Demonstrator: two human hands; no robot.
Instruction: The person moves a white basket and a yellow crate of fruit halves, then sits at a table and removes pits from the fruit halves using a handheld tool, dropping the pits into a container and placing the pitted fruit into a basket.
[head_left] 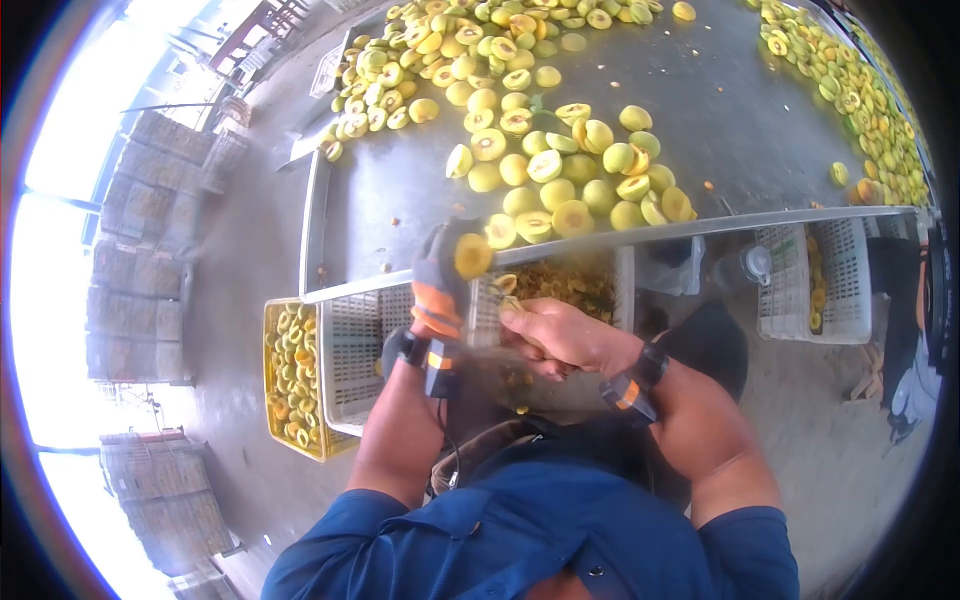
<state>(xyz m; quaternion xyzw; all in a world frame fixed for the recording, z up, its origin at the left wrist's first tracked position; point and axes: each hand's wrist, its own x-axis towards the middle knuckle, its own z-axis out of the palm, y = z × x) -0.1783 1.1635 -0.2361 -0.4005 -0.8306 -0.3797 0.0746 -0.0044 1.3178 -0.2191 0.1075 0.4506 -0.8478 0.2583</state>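
Observation:
My left hand (pixel 441 275), in a dark grey and orange glove, is closed on a yellow peach half (pixel 473 256) at the near edge of the metal table (pixel 390 215). My right hand (pixel 565 335) is bare and lower, to the right of it, over a crate of scraps. Its fingers are curled, the thumb pressed towards the left hand; something small pokes out by the thumb tip, but its kind is hidden and blurred. Just beyond the left hand lies a pile of yellow-green peach halves (pixel 571 218), several with the brown pit hollow facing up.
Under the table edge, a white crate (pixel 350 375) stands beside a yellow crate (pixel 290 450) of fruit pieces. Brown scraps (pixel 570 285) fill another crate between my knees. At right are a white crate (pixel 840 300) and a clear jug (pixel 735 272). Stacked crates (pixel 140 270) stand at left.

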